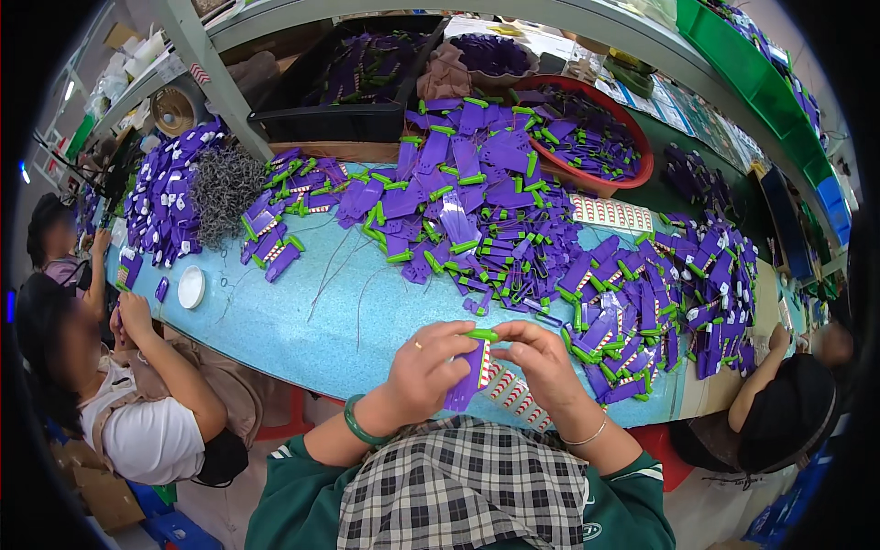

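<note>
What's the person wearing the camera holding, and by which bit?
A purple piece: the left grip holds its left side; the right grip touches its green strip's right end.

At the frame's lower centre, a part (466, 385) sits between my left hand (423, 371) and right hand (543, 365), before the heap (481, 192) on the table (275, 298); a basin (644, 151) stands behind, upper right, a dish (191, 287) at left.

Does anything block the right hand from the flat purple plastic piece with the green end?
Nothing visible does: the left hand holds the flat purple plastic piece, and the right hand is at its bright green end.
</note>
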Action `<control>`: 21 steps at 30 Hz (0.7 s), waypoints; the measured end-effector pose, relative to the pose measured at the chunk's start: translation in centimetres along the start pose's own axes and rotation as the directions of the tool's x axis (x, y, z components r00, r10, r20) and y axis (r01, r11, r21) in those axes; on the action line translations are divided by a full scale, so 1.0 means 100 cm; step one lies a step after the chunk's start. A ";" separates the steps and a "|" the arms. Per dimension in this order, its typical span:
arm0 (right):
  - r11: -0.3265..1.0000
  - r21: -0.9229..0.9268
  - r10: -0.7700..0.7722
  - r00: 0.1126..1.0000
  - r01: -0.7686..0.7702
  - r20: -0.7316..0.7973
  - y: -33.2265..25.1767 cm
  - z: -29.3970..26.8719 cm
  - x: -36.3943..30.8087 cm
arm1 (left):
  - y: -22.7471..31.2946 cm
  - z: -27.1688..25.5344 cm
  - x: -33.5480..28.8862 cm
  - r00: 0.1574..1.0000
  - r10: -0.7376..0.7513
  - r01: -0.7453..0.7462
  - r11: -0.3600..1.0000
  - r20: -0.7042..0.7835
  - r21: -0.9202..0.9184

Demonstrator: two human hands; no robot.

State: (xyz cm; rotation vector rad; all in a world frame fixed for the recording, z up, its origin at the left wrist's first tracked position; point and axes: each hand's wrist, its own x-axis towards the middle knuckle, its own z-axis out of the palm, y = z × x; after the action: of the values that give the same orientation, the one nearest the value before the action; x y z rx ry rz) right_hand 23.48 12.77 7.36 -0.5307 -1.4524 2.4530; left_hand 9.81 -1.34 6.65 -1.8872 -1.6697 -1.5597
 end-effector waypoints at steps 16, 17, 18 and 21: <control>0.935 0.033 0.346 0.929 -0.353 0.134 0.000 0.010 -0.001 | 0.003 -0.003 -0.009 0.901 0.422 -0.432 0.893 0.100 0.127; 0.914 0.082 0.384 0.912 -0.398 0.142 -0.001 0.013 -0.004 | 0.004 -0.003 -0.010 0.899 0.424 -0.436 0.888 0.108 0.145; 0.917 0.027 0.390 0.907 -0.399 0.155 0.000 0.012 -0.008 | 0.004 -0.003 -0.010 0.907 0.407 -0.419 0.898 0.108 0.133; 0.911 -0.145 0.411 0.884 -0.386 0.224 0.002 0.000 -0.025 | 0.005 -0.002 -0.011 0.928 0.355 -0.366 0.925 0.114 0.099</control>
State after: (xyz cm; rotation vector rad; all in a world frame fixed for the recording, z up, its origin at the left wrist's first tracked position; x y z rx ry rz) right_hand 25.73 11.70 7.66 -0.6107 -1.7128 2.8687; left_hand 10.33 -2.31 6.14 -2.0861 -1.3139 -1.2175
